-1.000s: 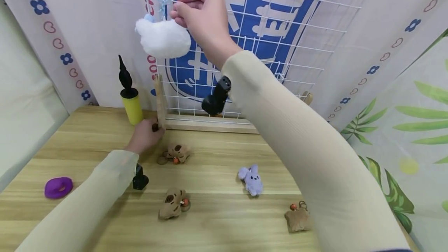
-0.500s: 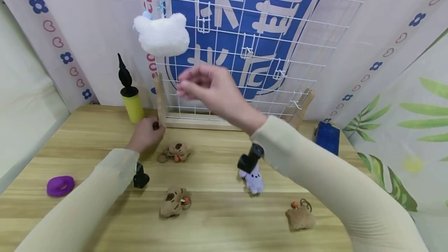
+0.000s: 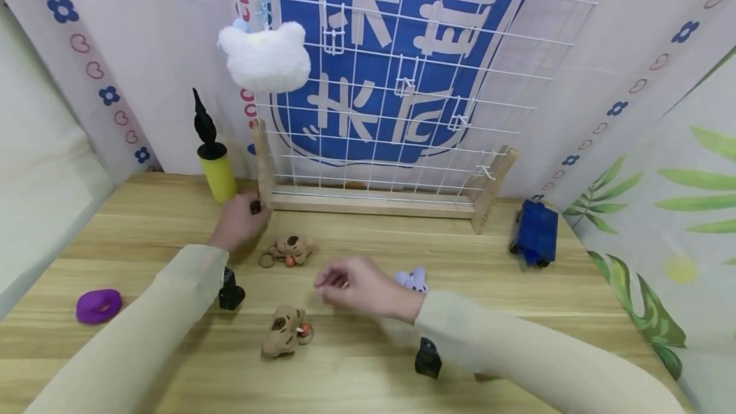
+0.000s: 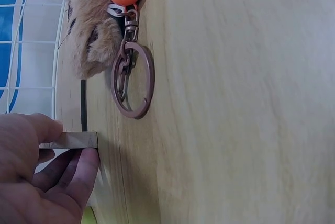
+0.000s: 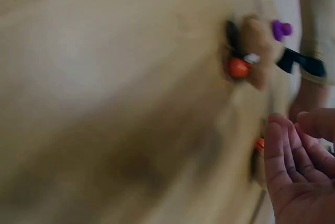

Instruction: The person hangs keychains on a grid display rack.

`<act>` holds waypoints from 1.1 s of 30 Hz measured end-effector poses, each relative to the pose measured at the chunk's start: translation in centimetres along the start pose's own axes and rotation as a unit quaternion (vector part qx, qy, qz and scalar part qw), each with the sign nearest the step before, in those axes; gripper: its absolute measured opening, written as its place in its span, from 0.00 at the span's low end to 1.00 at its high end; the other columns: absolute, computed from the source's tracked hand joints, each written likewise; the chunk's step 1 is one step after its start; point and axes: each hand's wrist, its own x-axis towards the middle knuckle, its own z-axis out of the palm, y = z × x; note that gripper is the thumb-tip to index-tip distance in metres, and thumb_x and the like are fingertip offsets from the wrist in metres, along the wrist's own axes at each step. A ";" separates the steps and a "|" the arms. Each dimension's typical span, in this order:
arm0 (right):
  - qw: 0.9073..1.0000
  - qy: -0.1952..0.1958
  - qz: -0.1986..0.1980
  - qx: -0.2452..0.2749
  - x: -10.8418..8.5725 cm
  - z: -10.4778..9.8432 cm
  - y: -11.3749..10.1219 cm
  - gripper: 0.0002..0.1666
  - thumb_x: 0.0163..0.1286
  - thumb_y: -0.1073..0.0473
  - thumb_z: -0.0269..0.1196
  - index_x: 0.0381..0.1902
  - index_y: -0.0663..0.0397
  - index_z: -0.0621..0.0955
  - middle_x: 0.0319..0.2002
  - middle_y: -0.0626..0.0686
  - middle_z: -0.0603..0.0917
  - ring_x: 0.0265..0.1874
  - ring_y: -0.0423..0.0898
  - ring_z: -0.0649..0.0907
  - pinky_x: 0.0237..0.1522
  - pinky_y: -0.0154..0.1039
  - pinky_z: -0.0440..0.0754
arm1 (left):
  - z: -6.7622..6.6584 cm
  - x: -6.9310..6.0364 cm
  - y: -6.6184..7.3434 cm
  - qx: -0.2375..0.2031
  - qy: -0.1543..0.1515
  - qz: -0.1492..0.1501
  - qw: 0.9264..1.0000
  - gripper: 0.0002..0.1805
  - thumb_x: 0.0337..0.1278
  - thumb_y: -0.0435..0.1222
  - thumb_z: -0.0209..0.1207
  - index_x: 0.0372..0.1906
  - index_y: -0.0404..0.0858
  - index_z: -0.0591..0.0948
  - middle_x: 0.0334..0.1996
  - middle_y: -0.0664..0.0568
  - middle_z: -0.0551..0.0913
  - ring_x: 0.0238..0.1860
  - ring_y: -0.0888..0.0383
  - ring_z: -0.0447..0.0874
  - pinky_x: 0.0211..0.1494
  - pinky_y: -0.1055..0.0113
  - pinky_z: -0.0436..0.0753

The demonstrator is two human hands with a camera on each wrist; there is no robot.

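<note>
My left hand (image 3: pixel 237 221) pinches the left wooden foot (image 4: pixel 76 140) of the white wire grid rack (image 3: pixel 368 206) between thumb and fingers. Just right of that hand lies a brown plush keychain (image 3: pixel 293 248) with an orange bell and a metal ring. My right hand (image 3: pixel 363 287) hovers over the table, its fingers loosely bent and nothing between them. Nearest to it are a second brown plush keychain (image 3: pixel 283 331) and a lilac plush (image 3: pixel 415 280), partly covered by the hand. A white fluffy plush (image 3: pixel 267 59) hangs at the grid's upper left from a light blue chain.
Several white hooks (image 3: pixel 405 85) hang on the grid. A yellow and black hand pump (image 3: pixel 218 171) stands left of the rack. A purple ring-shaped object (image 3: pixel 99 306) lies at left, a blue object (image 3: pixel 536 233) at right. The right forearm mostly hides another brown plush (image 3: pixel 485 377).
My right hand has dropped from beside the white plush down to just above the table. The white plush stays hanging on the grid. My left hand keeps its grip on the rack's foot.
</note>
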 end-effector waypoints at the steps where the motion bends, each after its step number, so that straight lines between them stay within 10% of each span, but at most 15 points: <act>1: 1.000 -0.010 -0.001 -0.008 0.0 0.7 0.5 0.08 0.72 0.68 0.64 0.47 0.65 0.85 0.41 0.59 0.89 0.36 0.32 0.82 0.45 0.25 0.83 | 0.0 0.0 0.0 0.001 0.001 0.000 1.000 0.11 0.70 0.31 0.56 0.42 0.24 0.81 0.31 0.36 0.83 0.27 0.53 0.75 0.32 0.63 0.75; 33: 0.988 -0.051 0.015 -0.147 -0.3 4.8 0.8 0.16 0.66 0.53 0.74 0.45 0.53 0.81 0.37 0.41 0.76 0.34 0.30 0.72 0.40 0.23 0.75 | -0.4 0.0 0.4 0.016 -0.004 -0.007 1.000 0.10 0.71 0.31 0.55 0.41 0.25 0.79 0.32 0.36 0.83 0.30 0.50 0.78 0.34 0.64 0.76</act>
